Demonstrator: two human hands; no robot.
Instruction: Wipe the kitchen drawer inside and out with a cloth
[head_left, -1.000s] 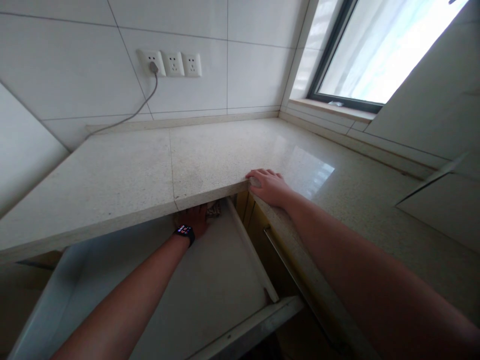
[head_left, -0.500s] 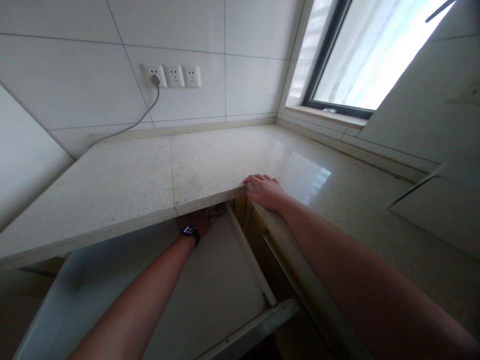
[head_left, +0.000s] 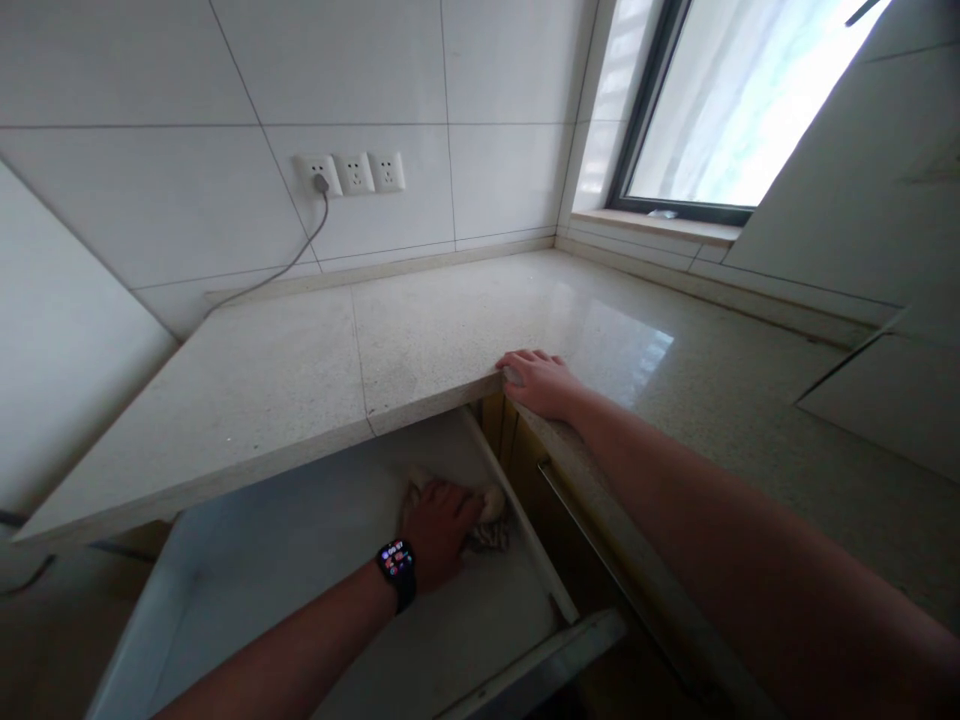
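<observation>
Inside the pulled-out drawer [head_left: 360, 620], my left hand [head_left: 441, 528], with a smartwatch [head_left: 396, 560] at the wrist, presses a crumpled, patterned cloth [head_left: 491, 525] against the drawer floor. The cloth bunches out past the fingers, close to the drawer's right side wall; the palm hides the rest of it. My right hand [head_left: 541, 383] lies on the inner corner of the pale stone countertop [head_left: 450, 330], its fingers stretched flat over the top. A pale patch shows by its thumb, too small to make out.
Over the drawer's back part juts the countertop edge. A cabinet front with a long metal handle [head_left: 592, 545] stands right of the drawer. Wall sockets [head_left: 356, 174] hold a plug, whose grey cord [head_left: 292, 260] runs to the counter. A window [head_left: 697, 110] is at the right.
My left hand has come forward from under the countertop edge, bringing the cloth along the drawer floor toward me and to the right. My right hand stays on the counter corner. The view has shifted slightly.
</observation>
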